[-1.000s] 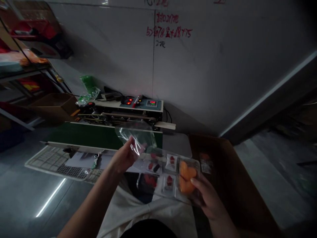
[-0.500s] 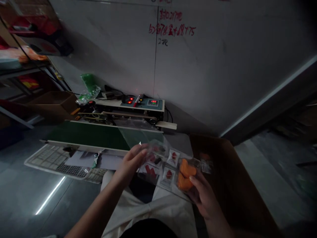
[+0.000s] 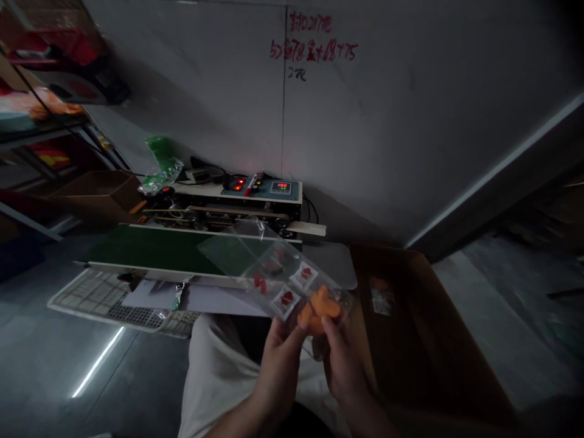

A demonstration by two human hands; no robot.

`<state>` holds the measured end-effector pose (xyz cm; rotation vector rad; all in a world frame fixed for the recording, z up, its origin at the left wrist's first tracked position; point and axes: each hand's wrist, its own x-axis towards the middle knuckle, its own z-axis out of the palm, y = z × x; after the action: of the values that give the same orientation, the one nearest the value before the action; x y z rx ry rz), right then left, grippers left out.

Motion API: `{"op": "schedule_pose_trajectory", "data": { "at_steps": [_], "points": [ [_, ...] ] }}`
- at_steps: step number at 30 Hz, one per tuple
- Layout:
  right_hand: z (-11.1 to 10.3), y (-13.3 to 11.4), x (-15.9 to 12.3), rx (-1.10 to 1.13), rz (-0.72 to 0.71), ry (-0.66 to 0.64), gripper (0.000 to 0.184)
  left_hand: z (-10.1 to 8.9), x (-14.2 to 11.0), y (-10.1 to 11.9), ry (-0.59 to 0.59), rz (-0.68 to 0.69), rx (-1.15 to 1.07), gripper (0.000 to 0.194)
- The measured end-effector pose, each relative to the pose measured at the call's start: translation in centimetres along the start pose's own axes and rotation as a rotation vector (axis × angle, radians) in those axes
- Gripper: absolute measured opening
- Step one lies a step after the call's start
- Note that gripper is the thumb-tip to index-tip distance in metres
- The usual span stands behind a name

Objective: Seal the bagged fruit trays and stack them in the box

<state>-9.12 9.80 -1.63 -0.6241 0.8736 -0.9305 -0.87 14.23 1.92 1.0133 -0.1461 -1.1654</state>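
Note:
I hold a clear plastic packet (image 3: 283,277) up in front of me with both hands. It holds an orange piece (image 3: 318,309) at its near end and small white sachets with red marks (image 3: 286,298). My left hand (image 3: 283,356) grips the near end from below, fingers closed on it. Beside it, my right hand (image 3: 340,359) pinches the same end, thumb on the orange piece. The open far end of the packet reaches toward the green conveyor belt (image 3: 155,250).
A band sealing machine (image 3: 237,201) with red lit displays stands against the white wall. A brown cardboard box (image 3: 424,328) lies at my right. A white grid tray (image 3: 104,295) sits on the floor at left, with shelves and another carton (image 3: 98,191) beyond.
My left hand moved from the packet's far end down to its near end beside my right hand. The packet swung up and left, and its contents now sit inside the clear bag.

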Motion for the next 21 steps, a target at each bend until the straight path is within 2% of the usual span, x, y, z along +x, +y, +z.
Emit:
{"op": "schedule_pose_trajectory", "data": {
  "at_steps": [2, 4, 6, 7, 9, 10, 11, 12, 14, 15, 16, 17, 18, 20, 21],
  "points": [
    [0.2, -0.3, 0.6, -0.004, -0.027, -0.029, 0.055, -0.5, -0.4, -0.5, -0.011, -0.003, 0.080, 0.047],
    [0.2, -0.8, 1.3, 0.021, 0.007, -0.101, 0.060, -1.7, -0.7, -0.7, -0.033, -0.029, 0.175, 0.045],
    [0.0, -1.6, 2.1, 0.036, 0.050, -0.167, 0.062, -3.5, -1.2, -0.3, -0.146, -0.073, 0.254, 0.049],
    [-0.1, -2.1, 2.5, 0.026, 0.052, -0.186, 0.062, -4.5, -1.7, 0.4, -0.263, -0.124, 0.306, 0.056],
    [-0.5, -3.4, 3.5, -0.048, 0.018, -0.226, 0.061, -6.1, -2.7, 2.8, -0.597, -0.259, 0.511, 0.060],
    [-0.7, -4.2, 4.1, -0.102, -0.007, -0.261, 0.060, -6.6, -3.2, 4.5, -0.767, -0.310, 0.678, 0.054],
    [-0.8, -5.1, 4.6, -0.161, -0.027, -0.320, 0.058, -6.9, -3.5, 6.4, -0.879, -0.294, 0.882, 0.035],
    [-0.8, -6.0, 5.0, -0.224, -0.045, -0.406, 0.056, -6.9, -3.5, 8.4, -0.897, -0.163, 1.040, 0.019],
    [-0.2, -7.8, 5.7, -0.344, -0.076, -0.615, 0.054, -6.2, -2.6, 12.0, -0.619, 0.260, 1.207, 0.026],
    [0.4, -8.6, 5.8, -0.404, -0.085, -0.721, 0.056, -5.6, -1.8, 13.4, -0.485, 0.379, 1.259, 0.038],
    [1.2, -9.4, 5.9, -0.467, -0.091, -0.820, 0.058, -4.8, -0.7, 14.3, -0.423, 0.400, 1.296, 0.047],
    [2.0, -10.2, 5.8, -0.538, -0.100, -0.906, 0.060, -4.1, 0.3, 14.7, -0.449, 0.356, 1.297, 0.054],
    [2.8, -11.0, 5.7, -0.611, -0.122, -0.972, 0.062, -3.4, 1.4, 14.8, -0.514, 0.255, 1.261, 0.057],
    [3.9, -12.5, 5.6, -0.718, -0.214, -1.027, 0.067, -2.3, 3.0, 14.1, -0.614, 0.079, 1.061, 0.050],
    [4.1, -13.1, 5.6, -0.727, -0.279, -1.014, 0.070, -1.9, 3.5, 13.6, -0.609, 0.045, 0.939, 0.043]
  ]
}}
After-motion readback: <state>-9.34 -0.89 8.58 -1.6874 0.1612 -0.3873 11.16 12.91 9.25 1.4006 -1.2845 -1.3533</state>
